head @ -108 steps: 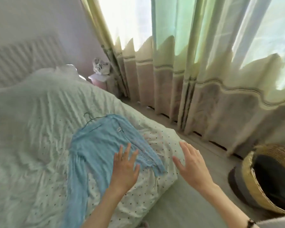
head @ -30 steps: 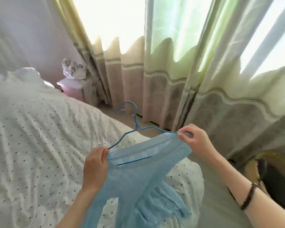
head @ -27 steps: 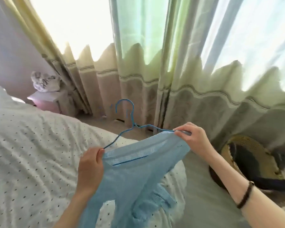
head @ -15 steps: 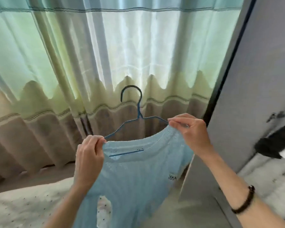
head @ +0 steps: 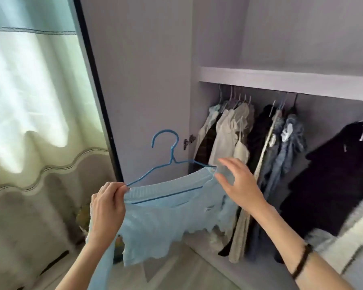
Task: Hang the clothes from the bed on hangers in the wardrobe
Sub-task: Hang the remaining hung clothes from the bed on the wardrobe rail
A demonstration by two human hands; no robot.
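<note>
Left hand [head: 108, 204] pinches top [head: 166, 216] and hanger [head: 170, 162] at one shoulder. Right hand [head: 237, 183] fingers spread, touching the other shoulder; wardrobe [head: 281, 76] beyond.

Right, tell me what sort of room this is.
Most likely a bedroom at home: an open wardrobe with clothes on hangers under its shelf, a long curtain over a bright window, and a light blue knit top on a blue hanger, held in both hands.
</note>
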